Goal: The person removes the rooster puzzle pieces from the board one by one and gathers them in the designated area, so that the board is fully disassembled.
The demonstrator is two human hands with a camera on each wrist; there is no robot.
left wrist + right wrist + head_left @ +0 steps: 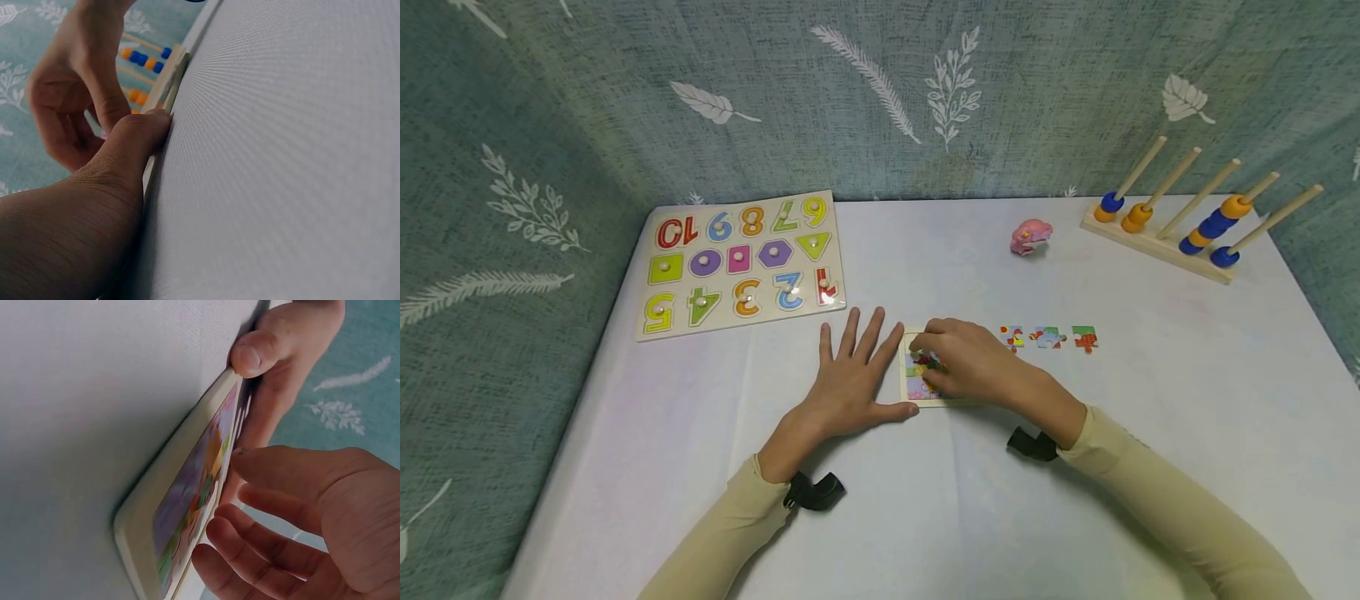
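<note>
Spreads left hand (pixel 848 394) wide, with thumb touching puzzle board (pixel 139 534). Curves right hand (pixel 973 358) over it, near three loose pieces (pixel 1048 337); cannot tell if gripping anything.

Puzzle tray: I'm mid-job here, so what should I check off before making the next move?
1. Puzzle tray resting on the table: ok.
2. Left hand at the tray: ok, its thumb touches a corner.
3. Right hand pinching a piece: cannot tell; it is over the tray, but its grip is unclear.
4. Tray visible from the head view: not ok, the right hand covers much of it.
5. Loose pieces separate: ok, three lie apart in a row right of the tray.
6. Number board out of the way: ok, it lies apart from the tray.
</note>
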